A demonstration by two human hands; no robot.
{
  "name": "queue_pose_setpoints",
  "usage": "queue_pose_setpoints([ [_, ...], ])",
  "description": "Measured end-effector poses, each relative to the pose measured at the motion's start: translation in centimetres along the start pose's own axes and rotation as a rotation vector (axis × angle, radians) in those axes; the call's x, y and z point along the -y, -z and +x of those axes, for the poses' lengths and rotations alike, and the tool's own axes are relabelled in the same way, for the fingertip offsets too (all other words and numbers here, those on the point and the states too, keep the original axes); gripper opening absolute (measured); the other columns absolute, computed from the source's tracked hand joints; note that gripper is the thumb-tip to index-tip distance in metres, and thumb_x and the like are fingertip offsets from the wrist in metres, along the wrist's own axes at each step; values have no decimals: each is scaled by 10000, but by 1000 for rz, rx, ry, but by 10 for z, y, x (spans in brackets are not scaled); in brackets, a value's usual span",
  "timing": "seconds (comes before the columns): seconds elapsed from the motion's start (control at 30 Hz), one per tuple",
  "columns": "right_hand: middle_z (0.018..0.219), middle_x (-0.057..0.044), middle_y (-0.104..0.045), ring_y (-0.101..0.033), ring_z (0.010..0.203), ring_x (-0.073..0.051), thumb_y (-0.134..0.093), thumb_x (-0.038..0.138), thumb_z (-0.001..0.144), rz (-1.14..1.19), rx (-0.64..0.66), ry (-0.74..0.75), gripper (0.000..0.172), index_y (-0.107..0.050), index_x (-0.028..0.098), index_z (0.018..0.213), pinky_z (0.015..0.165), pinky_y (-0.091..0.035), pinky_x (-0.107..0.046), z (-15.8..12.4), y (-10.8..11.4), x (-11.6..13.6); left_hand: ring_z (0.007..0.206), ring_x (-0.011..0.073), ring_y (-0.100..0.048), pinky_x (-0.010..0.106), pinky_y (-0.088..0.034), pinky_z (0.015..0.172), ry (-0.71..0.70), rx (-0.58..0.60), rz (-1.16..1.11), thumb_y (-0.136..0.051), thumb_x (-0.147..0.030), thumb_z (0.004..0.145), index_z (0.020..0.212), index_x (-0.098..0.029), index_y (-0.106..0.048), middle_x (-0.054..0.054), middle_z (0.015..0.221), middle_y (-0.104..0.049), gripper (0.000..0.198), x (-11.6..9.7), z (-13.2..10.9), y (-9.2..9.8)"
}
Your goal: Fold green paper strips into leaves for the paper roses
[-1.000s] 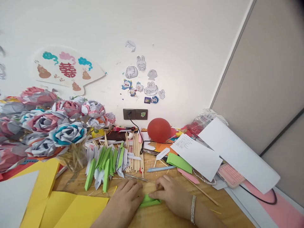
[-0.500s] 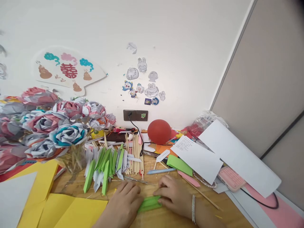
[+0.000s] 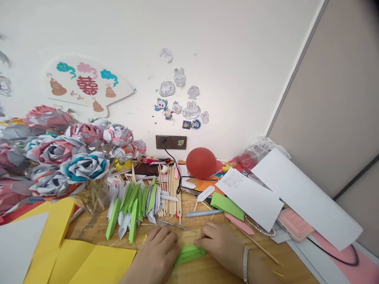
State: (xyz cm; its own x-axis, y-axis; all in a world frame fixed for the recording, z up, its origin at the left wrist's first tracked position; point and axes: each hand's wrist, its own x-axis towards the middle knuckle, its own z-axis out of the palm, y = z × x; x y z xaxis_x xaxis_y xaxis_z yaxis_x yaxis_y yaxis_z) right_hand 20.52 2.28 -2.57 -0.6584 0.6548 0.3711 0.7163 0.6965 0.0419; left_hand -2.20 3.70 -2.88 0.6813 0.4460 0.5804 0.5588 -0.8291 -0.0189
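Observation:
A folded strip of green paper [image 3: 189, 253] lies on the wooden table [image 3: 204, 272] near the front edge. My left hand [image 3: 156, 254] rests on its left end, fingers curled down over it. On its right end sits my right hand [image 3: 220, 244], fingertips pressed onto the paper; a bracelet [image 3: 245, 263] circles that wrist. Just beyond my hands lies a heap of folded green and white paper pieces [image 3: 134, 203], and a bundle of wooden sticks [image 3: 171, 189] lies behind it.
Yellow paper sheets [image 3: 89, 264] cover the front left. A jar of paper roses [image 3: 68, 157] stands at left. A red balloon [image 3: 201, 162], white sheets [image 3: 251, 197], a green sheet [image 3: 226, 205], a blue pen [image 3: 201, 213] and a pink case [image 3: 296, 225] lie to the right.
Both hands have stayed on the green strip, shifting only slightly along it. The view has drifted a little; the strip now shows longer between my hands.

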Motion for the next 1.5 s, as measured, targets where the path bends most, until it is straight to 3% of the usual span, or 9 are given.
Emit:
queue_pose_setpoints([
  [0.2, 717, -13, -540, -442, 658, -142, -460, 140, 887, 81, 25, -57, 210, -646, 234, 912, 537, -235, -259, -2, 9, 5, 795, 207, -492, 338, -390, 749, 16, 12, -2, -564, -66, 717, 764, -227, -600, -10, 795, -611, 172, 1, -4, -4],
  [0.37, 785, -21, -565, -476, 721, -156, -473, 72, 804, 204, 38, -96, 312, -640, 259, 989, 595, -282, -267, -6, 8, 1, 888, 202, -509, 295, -422, 740, 91, 159, -150, -487, 6, 665, 850, -250, -613, 5, 927, -610, 341, 7, -3, 7],
  [0.53, 783, -28, -556, -478, 729, -167, -473, 84, 790, 236, 77, -137, 325, -648, 267, 993, 606, -298, -274, -5, 6, 0, 892, 211, -508, 312, -432, 752, 67, 182, -181, -484, -27, 712, 746, -219, -594, 17, 906, -613, 224, 11, -1, 16],
  [0.9, 800, -27, -559, -474, 747, -170, -479, 72, 809, 193, 133, -145, 322, -642, 276, 998, 614, -297, -272, -3, 12, 1, 1003, 229, -494, 344, -394, 841, -35, 170, 38, -568, -185, 819, 853, -237, -626, 0, 979, -628, 85, 9, -3, 14],
  [1.03, 765, -18, -546, -456, 706, -161, -468, 115, 868, 103, 118, -114, 260, -632, 273, 993, 589, -273, -268, -1, 15, 5, 952, 215, -512, 345, -400, 823, -36, 202, 107, -560, -169, 829, 857, -215, -631, 18, 931, -625, 89, 3, -2, 15],
  [1.13, 733, -12, -526, -440, 675, -150, -457, 259, 931, 68, 105, -130, 184, -640, 242, 932, 569, -250, -263, 1, 14, 9, 936, 219, -523, 355, -406, 819, -36, 141, 125, -547, -134, 812, 842, -204, -630, 22, 895, -636, 113, -2, -1, 14],
  [1.23, 704, -11, -505, -433, 657, -139, -461, 366, 930, 79, 111, -213, 282, -639, 188, 803, 560, -241, -261, 2, 11, 11, 957, 231, -526, 372, -405, 836, -55, 57, 106, -514, -161, 821, 928, -204, -620, 29, 932, -646, 157, -7, -1, 11],
  [1.33, 716, -2, -502, -424, 669, -147, -478, 267, 917, 102, 78, -162, 173, -650, 257, 905, 566, -230, -270, -1, 10, 10, 835, 205, -547, 331, -430, 759, -103, 37, 34, -460, -179, 845, 1044, -201, -585, 26, 853, -643, 236, -14, 1, 10],
  [1.5, 786, 2, -499, -437, 742, -168, -551, 182, 780, 232, 82, -135, 287, -608, 308, 1032, 626, -259, -292, -3, 17, 11, 740, 184, -534, 293, -434, 690, -34, 152, 30, -447, -138, 869, 978, -216, -592, 13, 810, -613, 197, -24, 4, 7],
])
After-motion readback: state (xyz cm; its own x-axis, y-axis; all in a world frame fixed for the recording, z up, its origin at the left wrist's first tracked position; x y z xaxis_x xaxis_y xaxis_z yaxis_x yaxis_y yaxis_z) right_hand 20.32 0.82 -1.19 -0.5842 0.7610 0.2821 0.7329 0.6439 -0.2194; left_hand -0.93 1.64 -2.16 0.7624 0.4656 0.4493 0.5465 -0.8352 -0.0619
